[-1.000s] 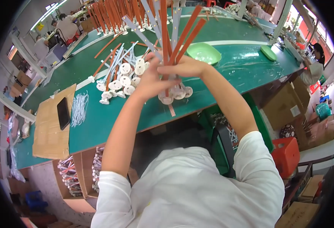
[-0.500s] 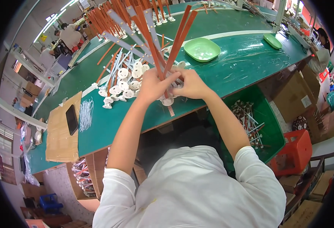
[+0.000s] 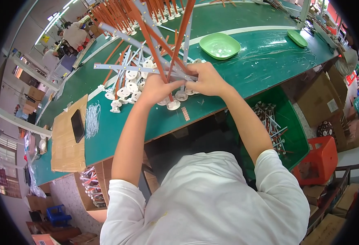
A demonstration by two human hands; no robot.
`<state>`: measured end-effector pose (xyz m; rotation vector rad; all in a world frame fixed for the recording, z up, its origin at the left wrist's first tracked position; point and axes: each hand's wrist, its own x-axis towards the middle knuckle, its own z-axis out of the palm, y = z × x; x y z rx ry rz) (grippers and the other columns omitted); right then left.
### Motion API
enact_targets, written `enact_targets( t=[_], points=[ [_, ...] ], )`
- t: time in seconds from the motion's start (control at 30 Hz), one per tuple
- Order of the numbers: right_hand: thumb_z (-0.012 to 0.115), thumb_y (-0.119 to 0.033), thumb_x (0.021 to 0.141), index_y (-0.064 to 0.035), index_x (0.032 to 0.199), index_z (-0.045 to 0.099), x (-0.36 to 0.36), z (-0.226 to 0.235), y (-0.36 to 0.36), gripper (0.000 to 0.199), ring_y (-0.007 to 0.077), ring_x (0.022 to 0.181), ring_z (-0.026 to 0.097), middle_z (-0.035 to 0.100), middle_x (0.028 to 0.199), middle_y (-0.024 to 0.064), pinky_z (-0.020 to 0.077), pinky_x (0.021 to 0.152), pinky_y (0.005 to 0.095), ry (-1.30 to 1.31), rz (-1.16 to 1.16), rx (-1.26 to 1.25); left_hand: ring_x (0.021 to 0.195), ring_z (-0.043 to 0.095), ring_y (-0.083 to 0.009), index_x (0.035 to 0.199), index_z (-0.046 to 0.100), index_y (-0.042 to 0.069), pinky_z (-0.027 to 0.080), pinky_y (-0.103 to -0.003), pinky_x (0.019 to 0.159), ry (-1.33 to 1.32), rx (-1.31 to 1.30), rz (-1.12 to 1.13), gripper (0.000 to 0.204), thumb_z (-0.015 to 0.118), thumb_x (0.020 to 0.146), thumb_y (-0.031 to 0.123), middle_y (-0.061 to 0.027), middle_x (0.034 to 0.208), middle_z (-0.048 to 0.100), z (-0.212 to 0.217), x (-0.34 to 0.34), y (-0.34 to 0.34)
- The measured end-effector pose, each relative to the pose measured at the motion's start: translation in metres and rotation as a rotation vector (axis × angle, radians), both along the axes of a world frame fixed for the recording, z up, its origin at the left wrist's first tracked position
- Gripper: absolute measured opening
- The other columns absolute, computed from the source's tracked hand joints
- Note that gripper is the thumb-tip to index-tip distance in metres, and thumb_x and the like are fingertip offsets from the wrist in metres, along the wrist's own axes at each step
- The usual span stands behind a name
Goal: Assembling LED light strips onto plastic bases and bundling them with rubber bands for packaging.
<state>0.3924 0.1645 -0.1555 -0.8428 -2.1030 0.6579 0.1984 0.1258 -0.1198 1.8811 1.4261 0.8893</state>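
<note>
My left hand (image 3: 156,87) and my right hand (image 3: 206,79) are closed around the lower part of a bundle of long strips (image 3: 150,38). Some are orange-brown; others are grey with small LED-like yellow dots. They fan out upward, and one grey strip (image 3: 118,67) sticks out to the left. Round white bases (image 3: 173,104) show beneath my hands at the table top. Left of my left hand lies a heap of similar strips with round white bases (image 3: 131,75). My fingertips are partly hidden among the strips.
A green table (image 3: 265,69) carries a light green dish (image 3: 219,45) and a smaller one (image 3: 297,38). Many strips (image 3: 116,18) stand upright at the back. At left lie cardboard (image 3: 67,153), a phone (image 3: 77,125) and white cords (image 3: 92,120). A dark green bin (image 3: 298,147) is below right.
The strips have spread wider, with one grey strip now tipped far left. My hands have moved slightly, the left one leftward and the right one up. More white bases show under them.
</note>
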Motion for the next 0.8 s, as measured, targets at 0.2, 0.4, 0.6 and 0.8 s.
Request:
enact_targets(
  t=[0.2,0.4,0.6,0.8],
  points=[
    [0.071,-0.014,0.075,0.0036,0.086,0.061,0.003,0.000,-0.008,0.023,0.0299,0.067,0.062,0.066,0.080,0.0182,0.0474,0.065,0.0351,0.143,0.135,0.030,0.080,0.066,-0.0165,0.108,0.064,0.002,0.051,-0.031,0.072,-0.095,-0.051,-0.049,0.035,0.073,0.076,0.011,-0.0085,0.090,0.069,0.008,0.008,-0.006],
    [0.075,-0.009,0.071,0.0042,0.093,0.060,0.003,0.005,-0.015,0.029,0.0270,0.073,0.065,0.067,0.088,0.0172,0.0490,0.069,0.0340,0.183,0.024,-0.087,0.078,0.065,-0.0152,0.099,0.066,0.000,0.051,-0.029,0.070,-0.088,-0.032,0.011,0.026,0.072,0.077,0.013,-0.0073,0.088,0.069,0.004,0.007,-0.011],
    [0.072,-0.015,0.071,0.0028,0.095,0.058,0.006,0.007,-0.018,0.033,0.0374,0.069,0.060,0.060,0.073,0.0200,0.0474,0.064,0.0382,-0.020,0.039,0.213,0.073,0.060,-0.0111,0.105,0.062,-0.001,0.049,-0.028,0.066,-0.220,-0.104,-0.015,0.033,0.072,0.078,0.014,-0.0068,0.087,0.067,-0.013,-0.005,-0.013],
    [0.065,-0.014,0.076,-0.0005,0.101,0.055,0.008,0.024,-0.031,0.030,0.0400,0.070,0.059,0.060,0.070,0.0189,0.0453,0.062,0.0467,-0.258,-0.033,0.176,0.080,0.063,-0.0121,0.105,0.061,0.000,0.051,-0.028,0.060,-0.312,-0.210,-0.079,0.024,0.065,0.086,0.015,-0.0049,0.082,0.067,-0.018,-0.010,-0.015]
  ],
)
